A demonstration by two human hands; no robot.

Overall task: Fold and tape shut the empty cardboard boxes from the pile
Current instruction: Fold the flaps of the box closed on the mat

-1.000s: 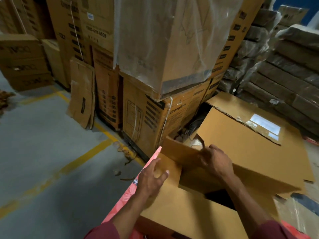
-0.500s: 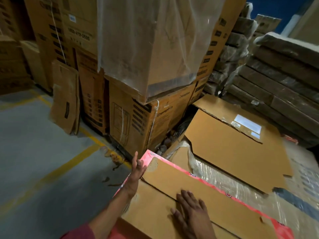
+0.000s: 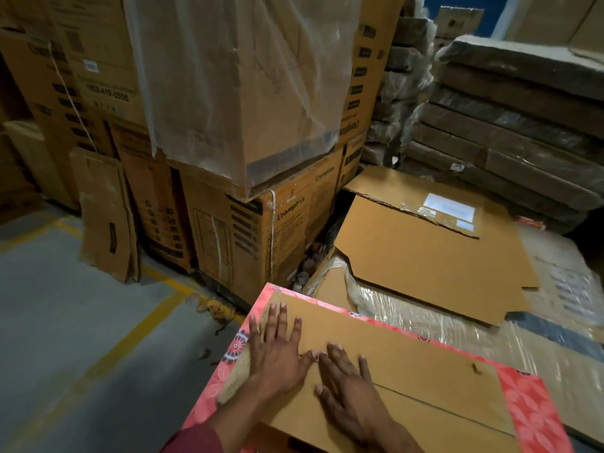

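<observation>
A brown cardboard box (image 3: pixel 408 361) with its top flaps folded down lies right in front of me on a red flowered surface (image 3: pixel 536 407). A seam between the two flaps runs across its top. My left hand (image 3: pixel 277 351) lies flat on the far flap near the box's left corner, fingers spread. My right hand (image 3: pixel 349 384) lies flat beside it over the seam, fingers spread. Neither hand holds anything. Behind the box lies a flattened cardboard box (image 3: pixel 428 253) with a white label, on plastic-wrapped sheets.
Tall stacks of printed cartons (image 3: pixel 261 223), one under clear plastic film, stand just ahead. A flat carton (image 3: pixel 108 217) leans against them at the left. Wrapped bundles (image 3: pixel 516 132) pile up at the right. Grey floor with yellow lines (image 3: pixel 98 341) lies to the left.
The flaps that stood up a second ago now lie closed. My left hand came from the box's left corner onto the top flap, and both hands press flat side by side.
</observation>
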